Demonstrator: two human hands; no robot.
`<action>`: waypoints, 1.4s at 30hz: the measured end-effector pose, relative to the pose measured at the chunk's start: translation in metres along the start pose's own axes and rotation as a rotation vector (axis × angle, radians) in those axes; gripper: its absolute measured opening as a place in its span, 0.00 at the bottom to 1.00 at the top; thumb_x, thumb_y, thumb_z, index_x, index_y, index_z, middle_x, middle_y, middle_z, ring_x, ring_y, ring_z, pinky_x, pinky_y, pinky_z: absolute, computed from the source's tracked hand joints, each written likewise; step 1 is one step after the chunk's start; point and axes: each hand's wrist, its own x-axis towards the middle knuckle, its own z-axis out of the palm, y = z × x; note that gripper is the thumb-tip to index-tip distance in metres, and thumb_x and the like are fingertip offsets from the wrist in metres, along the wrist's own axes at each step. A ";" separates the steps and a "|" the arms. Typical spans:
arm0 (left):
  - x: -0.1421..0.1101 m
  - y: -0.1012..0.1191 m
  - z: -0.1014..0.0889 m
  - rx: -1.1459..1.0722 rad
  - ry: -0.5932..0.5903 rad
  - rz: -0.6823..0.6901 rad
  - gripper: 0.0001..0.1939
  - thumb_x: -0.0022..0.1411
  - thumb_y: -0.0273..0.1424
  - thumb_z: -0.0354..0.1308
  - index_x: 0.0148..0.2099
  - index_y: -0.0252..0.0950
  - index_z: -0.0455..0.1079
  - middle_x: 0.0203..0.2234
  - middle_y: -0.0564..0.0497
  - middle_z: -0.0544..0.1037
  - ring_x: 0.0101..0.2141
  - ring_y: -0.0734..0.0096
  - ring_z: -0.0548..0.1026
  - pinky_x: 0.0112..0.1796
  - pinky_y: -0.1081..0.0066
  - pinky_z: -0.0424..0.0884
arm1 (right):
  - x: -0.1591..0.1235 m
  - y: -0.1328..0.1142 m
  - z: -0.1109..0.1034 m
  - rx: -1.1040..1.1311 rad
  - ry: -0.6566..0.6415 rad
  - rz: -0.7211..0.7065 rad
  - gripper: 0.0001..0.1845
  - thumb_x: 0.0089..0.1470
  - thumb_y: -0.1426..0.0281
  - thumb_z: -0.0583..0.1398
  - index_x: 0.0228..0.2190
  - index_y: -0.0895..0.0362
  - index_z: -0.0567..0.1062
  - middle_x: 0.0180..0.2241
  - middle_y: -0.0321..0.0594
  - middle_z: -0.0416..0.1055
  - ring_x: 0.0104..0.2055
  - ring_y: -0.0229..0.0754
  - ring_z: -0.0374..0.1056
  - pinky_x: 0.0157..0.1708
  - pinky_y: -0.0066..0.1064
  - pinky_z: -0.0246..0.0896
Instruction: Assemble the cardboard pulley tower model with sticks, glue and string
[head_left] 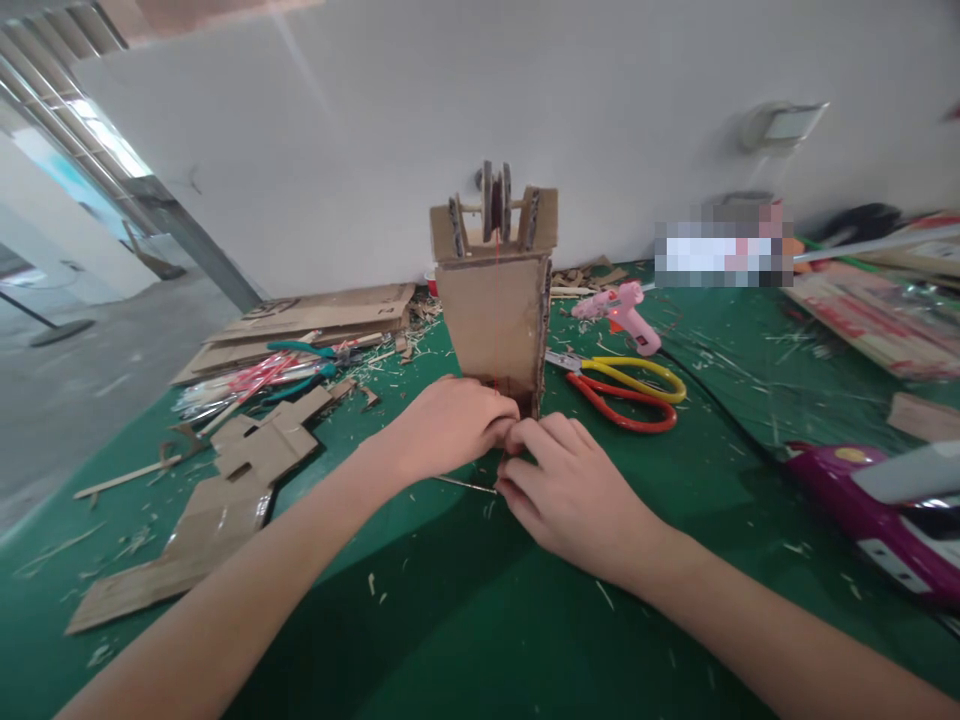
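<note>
A cardboard tower (491,310) stands upright on the green table, with a cardboard pulley wheel (489,203) on a thin rod at its top. From the wheel a red string (496,300) runs down the front towards my hands. My left hand (465,425) is closed at the tower's foot, its fingers bent inwards. Against its fingertips, my right hand (562,480) is also closed in a pinch. What the fingers hold is hidden between them. A thin pale stick (463,484) lies just below the hands, its right end near my right fingers.
Yellow-and-red-handled scissors (630,390) and a pink glue gun (626,315) lie right of the tower. A purple tool (862,510) is at far right. Cardboard pieces (262,450), teal-handled pliers (304,350) and plastic-wrapped sticks lie left. The wall (360,130) stands behind.
</note>
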 end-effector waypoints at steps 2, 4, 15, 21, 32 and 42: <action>0.001 0.000 0.001 -0.003 0.000 -0.022 0.11 0.65 0.32 0.49 0.35 0.39 0.72 0.28 0.53 0.77 0.30 0.69 0.72 0.30 0.70 0.61 | -0.002 -0.004 0.003 -0.050 -0.020 -0.054 0.09 0.56 0.71 0.55 0.27 0.57 0.73 0.36 0.43 0.66 0.37 0.44 0.56 0.35 0.37 0.51; 0.002 0.001 0.002 0.008 0.001 -0.046 0.11 0.65 0.34 0.50 0.34 0.38 0.71 0.27 0.52 0.77 0.29 0.68 0.73 0.29 0.69 0.61 | -0.003 -0.008 0.006 -0.055 -0.029 -0.085 0.08 0.56 0.72 0.55 0.28 0.57 0.72 0.36 0.43 0.66 0.38 0.44 0.56 0.36 0.37 0.50; 0.002 0.000 0.004 0.076 0.005 0.002 0.09 0.65 0.34 0.51 0.36 0.39 0.72 0.27 0.53 0.77 0.32 0.66 0.73 0.32 0.68 0.61 | -0.001 -0.016 0.008 0.000 -0.050 -0.152 0.07 0.56 0.72 0.55 0.28 0.56 0.71 0.32 0.41 0.65 0.37 0.43 0.57 0.35 0.36 0.48; 0.002 -0.002 0.003 0.058 0.007 0.000 0.11 0.65 0.34 0.52 0.32 0.36 0.71 0.25 0.51 0.75 0.28 0.68 0.72 0.28 0.70 0.60 | 0.003 -0.008 -0.001 0.158 0.034 -0.067 0.14 0.58 0.64 0.53 0.25 0.56 0.71 0.29 0.40 0.65 0.35 0.42 0.57 0.35 0.37 0.50; 0.001 0.002 0.009 0.229 0.070 0.003 0.09 0.62 0.35 0.54 0.32 0.35 0.68 0.24 0.51 0.76 0.30 0.65 0.74 0.35 0.66 0.62 | 0.010 0.032 -0.009 0.087 0.133 0.215 0.09 0.48 0.72 0.56 0.34 0.59 0.72 0.38 0.46 0.67 0.40 0.48 0.57 0.40 0.42 0.56; 0.001 0.005 0.019 0.351 0.129 0.022 0.08 0.61 0.33 0.54 0.32 0.35 0.69 0.22 0.49 0.75 0.32 0.62 0.73 0.36 0.63 0.59 | 0.011 0.032 -0.003 0.031 0.067 0.191 0.07 0.50 0.70 0.56 0.32 0.58 0.72 0.36 0.44 0.67 0.40 0.47 0.57 0.40 0.40 0.53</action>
